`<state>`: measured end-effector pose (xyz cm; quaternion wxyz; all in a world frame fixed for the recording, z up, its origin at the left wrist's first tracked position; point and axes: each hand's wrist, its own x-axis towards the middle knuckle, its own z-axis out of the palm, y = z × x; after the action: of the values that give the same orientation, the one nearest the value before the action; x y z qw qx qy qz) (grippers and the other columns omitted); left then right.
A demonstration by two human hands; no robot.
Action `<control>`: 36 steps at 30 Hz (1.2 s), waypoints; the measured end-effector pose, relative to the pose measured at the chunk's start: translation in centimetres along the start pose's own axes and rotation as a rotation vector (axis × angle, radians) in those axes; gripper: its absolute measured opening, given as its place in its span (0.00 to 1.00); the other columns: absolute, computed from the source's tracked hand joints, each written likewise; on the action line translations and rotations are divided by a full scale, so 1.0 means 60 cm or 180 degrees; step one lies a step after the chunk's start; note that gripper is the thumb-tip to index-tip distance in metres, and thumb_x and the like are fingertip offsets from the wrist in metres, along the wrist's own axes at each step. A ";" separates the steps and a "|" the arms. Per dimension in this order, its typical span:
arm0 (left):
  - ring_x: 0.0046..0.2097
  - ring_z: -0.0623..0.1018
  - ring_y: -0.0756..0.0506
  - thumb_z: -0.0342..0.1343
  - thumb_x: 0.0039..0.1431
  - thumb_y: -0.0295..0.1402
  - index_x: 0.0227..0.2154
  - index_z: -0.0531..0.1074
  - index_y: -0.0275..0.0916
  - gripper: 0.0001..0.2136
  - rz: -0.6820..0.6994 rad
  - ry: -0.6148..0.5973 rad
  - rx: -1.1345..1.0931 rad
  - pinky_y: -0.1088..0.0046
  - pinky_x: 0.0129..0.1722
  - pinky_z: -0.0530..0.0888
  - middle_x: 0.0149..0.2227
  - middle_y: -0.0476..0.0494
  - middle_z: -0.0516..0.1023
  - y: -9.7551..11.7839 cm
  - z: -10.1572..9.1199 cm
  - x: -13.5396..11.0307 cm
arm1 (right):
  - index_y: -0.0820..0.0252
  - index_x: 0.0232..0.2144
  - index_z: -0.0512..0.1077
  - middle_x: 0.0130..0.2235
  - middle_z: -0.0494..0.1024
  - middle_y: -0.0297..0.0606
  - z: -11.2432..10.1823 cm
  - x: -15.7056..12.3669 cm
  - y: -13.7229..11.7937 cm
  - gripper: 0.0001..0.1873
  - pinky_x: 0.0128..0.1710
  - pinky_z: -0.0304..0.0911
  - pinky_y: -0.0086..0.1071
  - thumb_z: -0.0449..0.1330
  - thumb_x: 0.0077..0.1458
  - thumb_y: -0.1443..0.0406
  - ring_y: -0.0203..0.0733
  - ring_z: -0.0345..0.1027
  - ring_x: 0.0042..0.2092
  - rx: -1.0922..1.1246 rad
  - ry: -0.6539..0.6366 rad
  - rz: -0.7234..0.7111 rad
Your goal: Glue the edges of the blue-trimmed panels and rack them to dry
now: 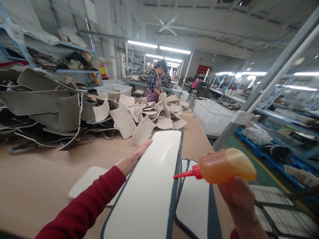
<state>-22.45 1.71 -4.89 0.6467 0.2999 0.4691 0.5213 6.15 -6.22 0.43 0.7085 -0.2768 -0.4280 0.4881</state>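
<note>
Right hand (238, 194), lower right, grips a translucent bottle (221, 167); left hand (136, 154), centre, holds a smooth, round-cornered panel (148, 187).

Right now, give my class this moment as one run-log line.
left hand: at left edge of white panel | right hand: grips amber bottle, sideways | red nozzle: at white panel's right edge, contact unclear

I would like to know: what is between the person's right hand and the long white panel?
In the head view, an amber bottle lies between: the right hand holds it, and its red nozzle points toward the white panel.
</note>
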 end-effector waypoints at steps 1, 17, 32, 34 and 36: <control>0.35 0.80 0.44 0.58 0.56 0.35 0.42 0.75 0.32 0.14 -0.0010 0.0018 0.0019 0.73 0.35 0.75 0.34 0.40 0.82 0.001 0.001 -0.001 | 0.54 0.40 0.76 0.40 0.80 0.44 0.001 -0.001 -0.001 0.26 0.41 0.72 0.48 0.70 0.35 0.55 0.53 0.75 0.38 -0.0020 -0.0026 -0.0006; 0.25 0.79 0.47 0.52 0.61 0.33 0.41 0.75 0.30 0.12 -0.0077 0.0130 -0.0005 0.74 0.26 0.75 0.28 0.40 0.82 0.001 -0.001 0.018 | 0.51 0.41 0.76 0.40 0.80 0.43 -0.003 -0.024 -0.004 0.21 0.41 0.71 0.50 0.67 0.42 0.55 0.53 0.75 0.37 -0.0074 -0.0432 -0.0022; 0.29 0.80 0.46 0.59 0.56 0.35 0.43 0.75 0.30 0.15 0.0077 0.0194 -0.0082 0.75 0.29 0.77 0.34 0.38 0.82 0.003 -0.013 0.033 | 0.51 0.48 0.72 0.41 0.79 0.45 0.000 -0.038 -0.006 0.31 0.49 0.64 0.54 0.68 0.39 0.51 0.57 0.72 0.45 -0.0241 -0.0339 0.0313; 0.28 0.80 0.46 0.58 0.56 0.34 0.42 0.75 0.30 0.13 0.0065 0.0203 -0.0067 0.76 0.27 0.77 0.34 0.37 0.82 0.004 -0.014 0.034 | 0.51 0.47 0.72 0.41 0.79 0.46 0.003 -0.038 -0.007 0.32 0.49 0.64 0.54 0.68 0.38 0.51 0.57 0.72 0.45 -0.0250 -0.0359 0.0303; 0.28 0.80 0.46 0.57 0.57 0.33 0.41 0.76 0.30 0.12 0.0072 0.0213 -0.0061 0.77 0.26 0.76 0.34 0.37 0.82 0.007 -0.014 0.034 | 0.50 0.47 0.72 0.40 0.79 0.45 0.005 -0.038 -0.009 0.32 0.49 0.65 0.54 0.69 0.36 0.51 0.57 0.73 0.44 -0.0242 -0.0363 0.0285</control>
<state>-23.33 3.68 -5.42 0.6275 0.2814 0.4821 0.5428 5.75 -8.56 0.24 0.6494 -0.2941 -0.4731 0.5176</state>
